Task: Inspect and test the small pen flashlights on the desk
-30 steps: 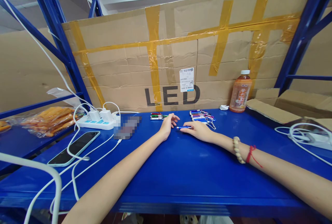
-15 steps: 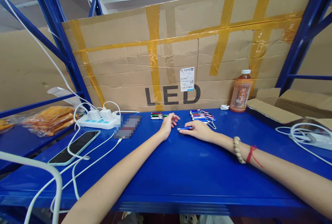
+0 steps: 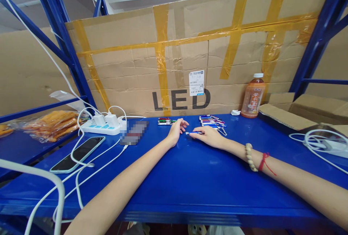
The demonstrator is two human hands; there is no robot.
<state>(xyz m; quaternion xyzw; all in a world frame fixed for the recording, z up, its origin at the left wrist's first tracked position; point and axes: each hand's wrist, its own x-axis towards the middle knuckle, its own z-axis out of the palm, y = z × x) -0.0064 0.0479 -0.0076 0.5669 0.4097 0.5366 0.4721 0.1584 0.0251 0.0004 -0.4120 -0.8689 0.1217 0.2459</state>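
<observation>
Tube [image 3: 193, 132] — probably light, stiff, slick, best held mid-barrel — sits grasped in the right hand [image 3: 210, 136] toward the surface [image 3: 212, 184]'s far edge, the left hand [image 3: 176, 132] loosely curled, seemingly empty.

On my left I see a phone [image 3: 86, 151] with a white cord [image 3: 73, 157] across it, a power strip [image 3: 102, 130] holding two plugs [image 3: 111, 120], and a bag [image 3: 54, 126] of something orange. Ahead of me stands cardboard [image 3: 130, 79] with yellow tape [image 3: 161, 64] and a label [image 3: 196, 82]. To my right are a capped bottle [image 3: 252, 99], a white scrap [image 3: 235, 112] beside it, a box [image 3: 317, 111] and a looped cable [image 3: 306, 137].
</observation>
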